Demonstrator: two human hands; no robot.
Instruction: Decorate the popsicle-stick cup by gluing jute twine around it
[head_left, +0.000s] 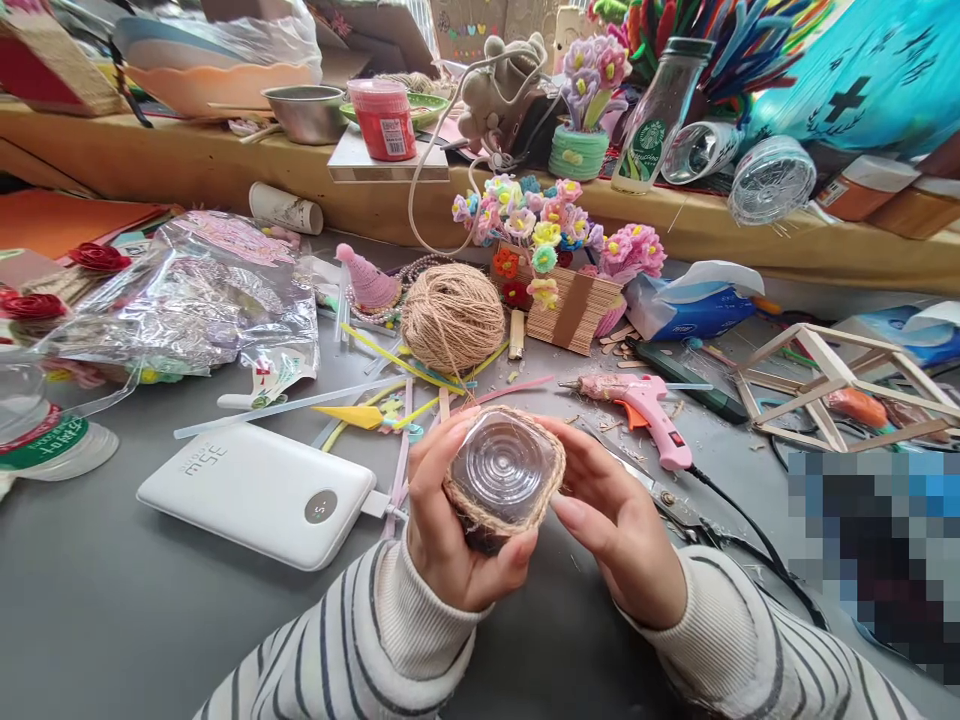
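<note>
Between my hands is a small squarish clear container (pixel 504 468), tipped so that its ringed, see-through face points up at me. Brown twine is wound around its edge. My left hand (pixel 450 530) wraps its fingers and thumb around the left and lower sides. With thumb and fingertips, my right hand (pixel 622 530) grips the twine edge on the right. Just beyond sits a ball of jute twine (pixel 454 318), and a strand runs from it down toward the container. A pink hot glue gun (pixel 637 405) lies to the right of my hands.
A white power bank (pixel 259 495) with a cable lies left. Scissors (pixel 682 510) rest beside my right wrist. A wooden stick frame (pixel 840 385) stands right. Glue sticks (pixel 285 405) and straws are scattered ahead, before crocheted flowers (pixel 536 225) and a raised shelf (pixel 375 205).
</note>
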